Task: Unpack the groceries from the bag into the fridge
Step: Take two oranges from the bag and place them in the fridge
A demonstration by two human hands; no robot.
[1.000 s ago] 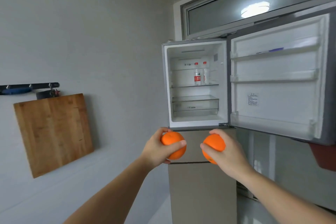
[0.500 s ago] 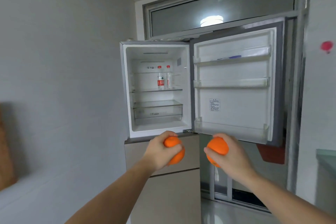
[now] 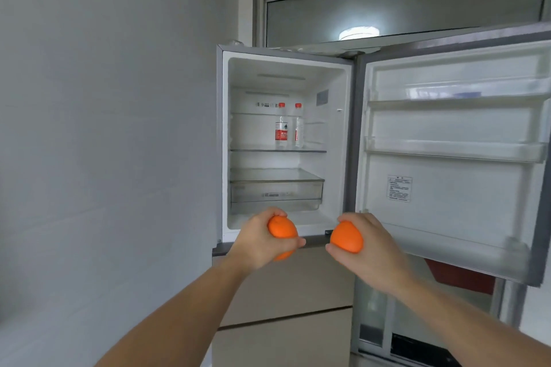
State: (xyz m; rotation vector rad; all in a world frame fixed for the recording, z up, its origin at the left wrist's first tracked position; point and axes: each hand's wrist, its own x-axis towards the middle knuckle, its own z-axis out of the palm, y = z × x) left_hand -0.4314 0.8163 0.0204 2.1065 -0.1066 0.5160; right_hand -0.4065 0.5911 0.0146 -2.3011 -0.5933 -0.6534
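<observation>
The fridge (image 3: pixel 337 134) stands ahead with its upper door (image 3: pixel 447 182) swung open to the right. Both hands are raised in front of the compartment's bottom edge. My left hand (image 3: pixel 256 244) is shut on an orange (image 3: pixel 281 229). My right hand (image 3: pixel 369 244) is shut on a second orange (image 3: pixel 347 237). Inside, two water bottles (image 3: pixel 281 128) with red caps stand on the glass shelf (image 3: pixel 277 151), above a clear drawer (image 3: pixel 275 191). The grocery bag is out of view.
A bare grey wall (image 3: pixel 104 128) runs along the left. Beige lower fridge drawers (image 3: pixel 283 292) sit below my hands. The door's shelves (image 3: pixel 453 152) hold almost nothing. A window with a ceiling lamp's reflection (image 3: pixel 357 33) sits above. Something red (image 3: pixel 459 277) hangs behind the door.
The view has swung right and closer to the fridge; the wooden board on the left wall has left the view. Both hands keep their oranges, now nearer the open compartment.
</observation>
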